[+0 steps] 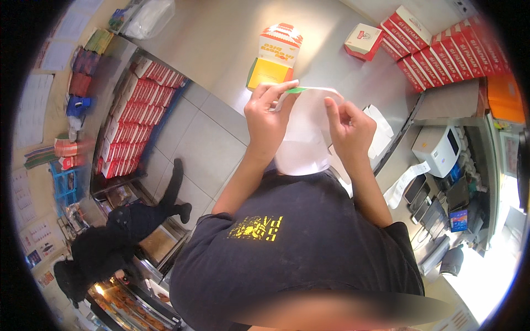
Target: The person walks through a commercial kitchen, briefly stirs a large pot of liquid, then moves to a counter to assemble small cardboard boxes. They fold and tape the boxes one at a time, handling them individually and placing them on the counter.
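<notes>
Both my hands hold up a white cardboard blank (305, 118), pale on the face toward me with a strip of green at its top left edge. My left hand (270, 107) pinches that green corner. My right hand (351, 124) grips the blank's right edge, thumb upright and the other fingers curled. The lower part of the blank hangs near my dark shirt. Just beyond my left hand, a yellow, red and white box (273, 58) stands on the metal counter (221, 49) with its lid up. More flat white blanks (379, 132) lie beside my right hand.
A closed red and white box (364, 41) sits farther right, near stacked red boxes (452, 55). At right are a white printer (436, 149) with a paper strip, phones and cables. Shelved red boxes (138, 116) stand left. A person in black (105, 243) bends at lower left by a food display.
</notes>
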`<state>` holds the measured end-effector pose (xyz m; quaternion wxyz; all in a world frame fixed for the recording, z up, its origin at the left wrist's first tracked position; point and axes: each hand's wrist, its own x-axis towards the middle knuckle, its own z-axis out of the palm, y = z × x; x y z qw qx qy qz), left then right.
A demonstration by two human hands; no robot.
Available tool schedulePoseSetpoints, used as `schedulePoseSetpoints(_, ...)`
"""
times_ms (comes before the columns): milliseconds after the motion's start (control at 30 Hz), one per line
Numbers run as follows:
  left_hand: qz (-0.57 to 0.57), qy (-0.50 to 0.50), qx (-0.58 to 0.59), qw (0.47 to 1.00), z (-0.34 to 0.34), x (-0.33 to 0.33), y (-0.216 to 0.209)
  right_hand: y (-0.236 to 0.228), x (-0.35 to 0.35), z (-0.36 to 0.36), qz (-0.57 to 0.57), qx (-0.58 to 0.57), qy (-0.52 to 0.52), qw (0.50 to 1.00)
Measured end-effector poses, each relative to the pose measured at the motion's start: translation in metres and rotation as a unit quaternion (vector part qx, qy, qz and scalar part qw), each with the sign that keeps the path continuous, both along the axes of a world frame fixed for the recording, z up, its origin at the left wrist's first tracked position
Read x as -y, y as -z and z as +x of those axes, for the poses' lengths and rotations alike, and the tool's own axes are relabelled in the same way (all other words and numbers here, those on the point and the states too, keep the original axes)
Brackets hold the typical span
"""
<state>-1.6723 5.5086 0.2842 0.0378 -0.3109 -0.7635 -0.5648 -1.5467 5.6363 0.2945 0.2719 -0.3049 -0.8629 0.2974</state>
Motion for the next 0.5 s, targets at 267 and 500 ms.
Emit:
schedulePoseSetpoints(267, 0.063, 0.190, 0.140, 0.970, -0.003, 0.003, -0.005, -0.003, -0.026, -0.018, -0.487, -0.120, -0.133, 0.855)
schedulePoseSetpoints(500, 0.178, 0.104, 0.228, 0.951, 0.009, 0.000, 0.008, -0.006, 0.014, -0.015, 0.000, -0.146, -0.134, 0.980)
